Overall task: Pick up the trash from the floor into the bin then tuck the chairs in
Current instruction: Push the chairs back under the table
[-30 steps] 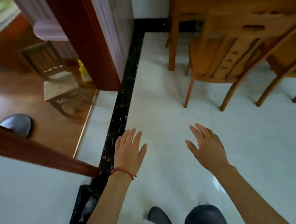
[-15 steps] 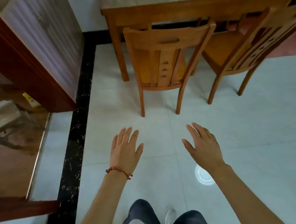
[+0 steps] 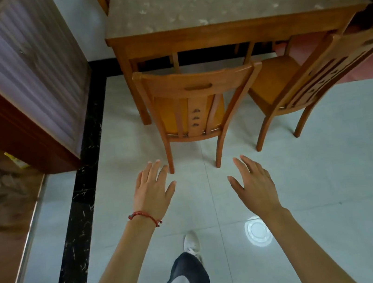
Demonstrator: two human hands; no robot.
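Both hands empty, left hand and right hand with fingers spread, short of the near chair pulled out from the worktop front edge. Could scrape or jam legs if shoved crooked. Angled second chair near the right corner looks likelier to snag.

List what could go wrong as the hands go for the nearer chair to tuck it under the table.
1. Both hands, left hand and right hand, are open and short of the nearer chair; pushing one side only could skew it.
2. The second chair stands angled close beside it, so the two may knock together.
3. The table leg sits near the chair's left edge and could catch it.
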